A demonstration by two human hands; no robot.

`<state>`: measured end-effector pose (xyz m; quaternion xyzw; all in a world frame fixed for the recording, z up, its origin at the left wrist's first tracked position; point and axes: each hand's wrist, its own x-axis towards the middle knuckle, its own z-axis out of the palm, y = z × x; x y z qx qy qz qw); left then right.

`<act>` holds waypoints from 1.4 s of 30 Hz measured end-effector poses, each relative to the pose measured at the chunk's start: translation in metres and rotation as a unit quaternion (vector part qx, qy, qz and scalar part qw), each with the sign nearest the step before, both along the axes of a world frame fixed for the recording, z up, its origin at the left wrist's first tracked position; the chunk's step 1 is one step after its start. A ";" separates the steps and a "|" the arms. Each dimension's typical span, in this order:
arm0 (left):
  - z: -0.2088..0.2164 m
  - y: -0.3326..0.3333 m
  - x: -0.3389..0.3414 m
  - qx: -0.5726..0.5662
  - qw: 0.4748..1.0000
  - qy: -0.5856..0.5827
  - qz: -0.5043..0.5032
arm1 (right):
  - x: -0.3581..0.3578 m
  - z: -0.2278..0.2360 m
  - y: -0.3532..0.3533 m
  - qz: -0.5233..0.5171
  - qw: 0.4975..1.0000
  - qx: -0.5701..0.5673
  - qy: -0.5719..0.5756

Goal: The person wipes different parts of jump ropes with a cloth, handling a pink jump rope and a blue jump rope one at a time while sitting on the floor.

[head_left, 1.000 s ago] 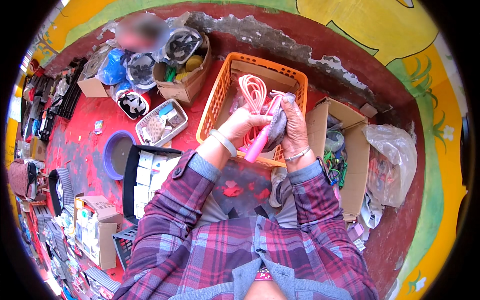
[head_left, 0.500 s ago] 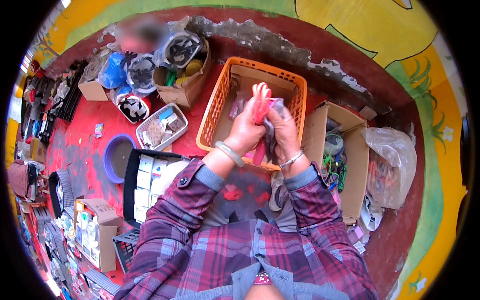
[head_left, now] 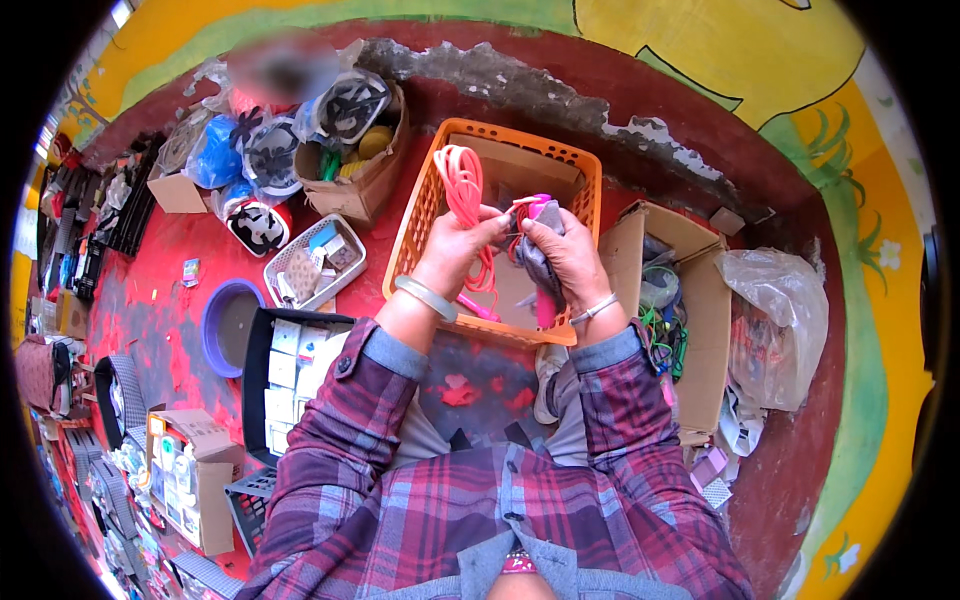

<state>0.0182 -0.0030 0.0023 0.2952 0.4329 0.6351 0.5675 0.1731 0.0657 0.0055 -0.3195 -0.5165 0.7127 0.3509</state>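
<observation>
My left hand [head_left: 452,252] is closed on a looped coral-red cord [head_left: 460,178], whose coils stand up above the fingers and hang below them. In my right hand [head_left: 570,252] is a crumpled grey bundle [head_left: 540,265], with bright pink handle-like pieces showing at its top and bottom. Between the two hands the fingertips pinch thin dark and red strands; how they join is too small to make out. Both hands are over the orange plastic basket [head_left: 410,235]. Inside it, below the cord, lies a pink stick-like piece [head_left: 478,308].
Right of the basket stands an open cardboard box [head_left: 708,340] with green cords, beside a clear plastic bag [head_left: 775,320]. To the left are a white basket [head_left: 350,268], a purple basin [head_left: 210,335] and a black crate [head_left: 258,400] of white boxes. A person [head_left: 280,75] is at the back left.
My hands have moved apart, the left one going left with the cord. The cord's loops have opened out, and the grey bundle stays in my right hand.
</observation>
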 end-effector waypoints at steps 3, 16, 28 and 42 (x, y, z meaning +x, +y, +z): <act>0.008 0.000 -0.001 -0.001 0.996 -0.080 -0.038 | -0.002 0.015 -0.007 0.027 0.998 0.042 -0.044; 0.018 -0.009 0.006 -0.006 0.986 -0.162 -0.028 | -0.002 0.008 -0.010 0.182 0.962 -0.189 0.077; 0.020 -0.005 -0.001 0.029 0.998 -0.058 -0.018 | -0.005 0.008 -0.017 0.201 0.961 -0.182 0.050; 0.006 -0.005 0.015 0.043 0.988 -0.066 0.133 | -0.021 0.006 -0.023 0.117 0.957 0.054 -0.261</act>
